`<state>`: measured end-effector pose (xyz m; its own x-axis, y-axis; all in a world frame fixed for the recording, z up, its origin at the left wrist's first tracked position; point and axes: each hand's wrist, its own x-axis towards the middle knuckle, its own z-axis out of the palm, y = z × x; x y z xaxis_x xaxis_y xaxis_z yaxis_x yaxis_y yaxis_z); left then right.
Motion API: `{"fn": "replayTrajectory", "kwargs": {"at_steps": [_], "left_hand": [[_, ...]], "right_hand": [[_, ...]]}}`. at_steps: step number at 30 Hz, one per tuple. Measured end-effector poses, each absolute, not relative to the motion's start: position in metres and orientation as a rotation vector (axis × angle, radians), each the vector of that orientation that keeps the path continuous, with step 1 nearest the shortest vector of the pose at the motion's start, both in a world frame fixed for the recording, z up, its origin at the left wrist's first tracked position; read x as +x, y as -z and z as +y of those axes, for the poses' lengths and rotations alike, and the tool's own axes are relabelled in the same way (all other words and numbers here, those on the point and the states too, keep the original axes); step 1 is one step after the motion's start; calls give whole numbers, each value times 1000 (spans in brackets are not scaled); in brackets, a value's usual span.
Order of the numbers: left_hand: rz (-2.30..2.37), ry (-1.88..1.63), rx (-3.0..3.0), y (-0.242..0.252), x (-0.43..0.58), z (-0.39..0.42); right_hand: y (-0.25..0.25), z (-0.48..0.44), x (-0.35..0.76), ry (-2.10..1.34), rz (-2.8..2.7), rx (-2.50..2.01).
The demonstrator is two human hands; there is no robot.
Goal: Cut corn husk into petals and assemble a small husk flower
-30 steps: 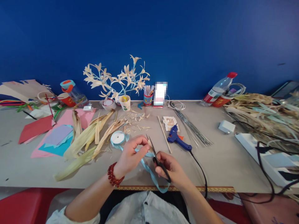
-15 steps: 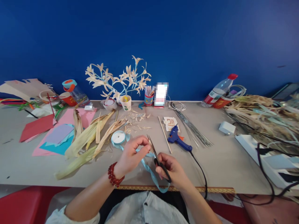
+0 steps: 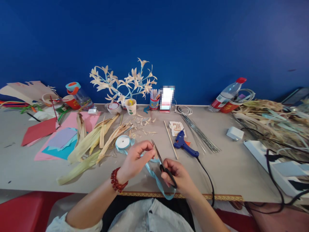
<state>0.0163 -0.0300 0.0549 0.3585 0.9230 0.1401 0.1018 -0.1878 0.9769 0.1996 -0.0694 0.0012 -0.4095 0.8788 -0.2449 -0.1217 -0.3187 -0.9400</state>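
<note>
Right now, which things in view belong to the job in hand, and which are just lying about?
Seemingly in the job:
scissors, held in the right fingers
small pale piece, in the left fingers
probably the corn husks

Likely just lying about:
red-capped bottle
white adapter
red paper

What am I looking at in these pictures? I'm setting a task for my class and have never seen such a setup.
There is no machine here: these are a person's two bare hands. Every picture comes from one camera worn on the head, looking forward and down.

The right hand holds black-handled scissors. The left hand, with a red bead bracelet at its wrist, pinches something pale, too small to make out.

On the table lie dried husks, a spool of light-blue ribbon, a blue glue gun and a bundle of thin wires. Behind them, pale flowers on blue stems rise from a small cup.
</note>
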Motion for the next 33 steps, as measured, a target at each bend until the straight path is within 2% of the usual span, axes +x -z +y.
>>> {"fn": "replayTrajectory", "kwargs": {"at_steps": [6, 12, 18, 22, 29, 33], "left_hand": [[978, -973, 1614, -53, 12, -27], [964, -845, 1775, -55, 11, -24], [949, -718, 1891, -60, 11, -25], [982, -780, 1810, -55, 8, -23], [881, -1014, 1206, -31, 22, -32], [850, -1096, 1163, -28, 29, -36]], "right_hand": [[0, -64, 202, -1745, -1199, -1094], [-22, -48, 197, -1462, -1111, -1026], [-33, -38, 190, -1491, -1106, -956], [-32, -41, 191, -1503, -1148, -959], [-26, -45, 182, -1399, -965, -890], [-22, -45, 180, -1391, -982, -881]]}}
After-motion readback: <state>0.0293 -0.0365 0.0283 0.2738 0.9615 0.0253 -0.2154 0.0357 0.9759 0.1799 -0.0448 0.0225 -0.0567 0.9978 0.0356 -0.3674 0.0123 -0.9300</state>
